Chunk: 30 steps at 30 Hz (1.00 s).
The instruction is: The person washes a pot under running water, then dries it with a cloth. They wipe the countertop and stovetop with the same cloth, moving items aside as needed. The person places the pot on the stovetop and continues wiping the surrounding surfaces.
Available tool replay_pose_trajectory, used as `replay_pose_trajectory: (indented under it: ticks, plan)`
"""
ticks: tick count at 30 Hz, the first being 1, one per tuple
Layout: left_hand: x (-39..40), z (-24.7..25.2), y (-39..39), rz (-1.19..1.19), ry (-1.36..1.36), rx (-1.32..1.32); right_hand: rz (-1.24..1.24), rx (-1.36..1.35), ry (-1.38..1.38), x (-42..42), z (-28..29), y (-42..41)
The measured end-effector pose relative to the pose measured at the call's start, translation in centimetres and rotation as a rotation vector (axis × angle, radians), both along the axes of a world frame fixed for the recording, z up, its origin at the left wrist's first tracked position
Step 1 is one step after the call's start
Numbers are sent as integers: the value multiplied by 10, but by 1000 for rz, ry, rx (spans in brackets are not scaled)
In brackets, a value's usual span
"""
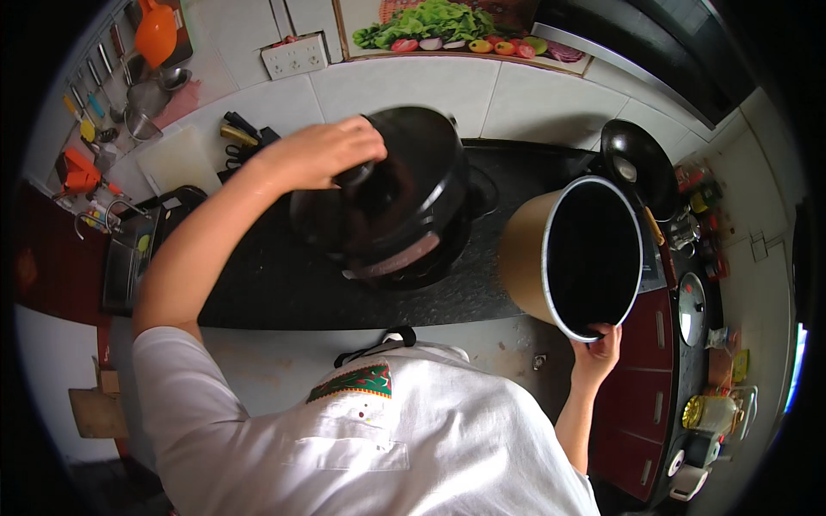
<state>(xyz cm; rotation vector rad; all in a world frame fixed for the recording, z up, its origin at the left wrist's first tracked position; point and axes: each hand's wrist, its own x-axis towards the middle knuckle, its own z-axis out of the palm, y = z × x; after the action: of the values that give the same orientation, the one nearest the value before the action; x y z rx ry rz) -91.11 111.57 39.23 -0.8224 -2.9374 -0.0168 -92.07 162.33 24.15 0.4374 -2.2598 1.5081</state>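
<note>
My left hand (348, 149) reaches across the counter and its fingers are closed around a dark handle (356, 174) at the left side of a black electric cooker (423, 187). The cooker is blurred, so I cannot tell whether the handle belongs to its lid or its body. A pale label panel (400, 255) shows low on its front. My right hand (600, 345) grips the near rim of a deep cooker inner pot (526, 258), gold outside and black inside. The pot is tilted, its mouth facing me, held to the right of the cooker.
A black wok (629, 145) with a ladle stands at the back right. Left are a knife block (248, 138), a cutting board (181, 158) and a sink (122, 277). A glass lid (692, 309) and an oil bottle (710, 413) rest on the right counter.
</note>
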Motion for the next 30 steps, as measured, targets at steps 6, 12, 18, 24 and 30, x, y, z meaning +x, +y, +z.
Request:
replay_pose_trajectory:
  ticks: [6,12,18,24,30]
  plan:
    - [90,49,-38,309,95,40,86,-217,-48,-25,24,-23]
    - [183,31,-70,595,-2,-14,360,-142,-38,-46,44,-108]
    - [241,-7,-95,775,-125,67,580,120,7,-52,43,-193]
    - [274,-20,-93,879,-113,97,587,364,11,-56,36,-217]
    - [275,-22,-94,887,-116,104,586,409,-85,-62,15,-221]
